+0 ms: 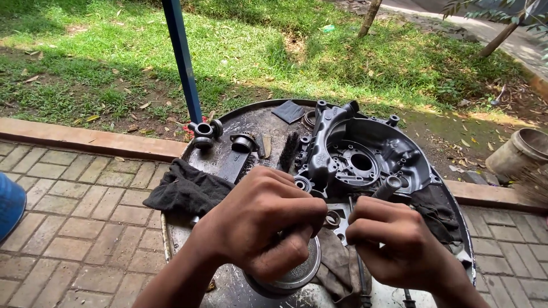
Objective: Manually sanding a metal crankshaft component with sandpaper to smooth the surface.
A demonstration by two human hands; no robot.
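Head view, looking down: round metal tray (251,117) on brick paving (74,217), grass beyond. Black engine casing (365,159) at upper right of tray, dark rag (188,191) draped over left rim. Left hand (265,219) reaching in from lower left, fingers curled tight over a round metal part (299,274), knuckles up. Right hand (394,242) just beside, closed into a fist around a slim tool (388,187); contact between the hands hard to tell.

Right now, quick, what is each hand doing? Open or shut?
Left hand: closed in a fist over a round metal part; what it grips is hidden.
Right hand: closed around a tool handle.
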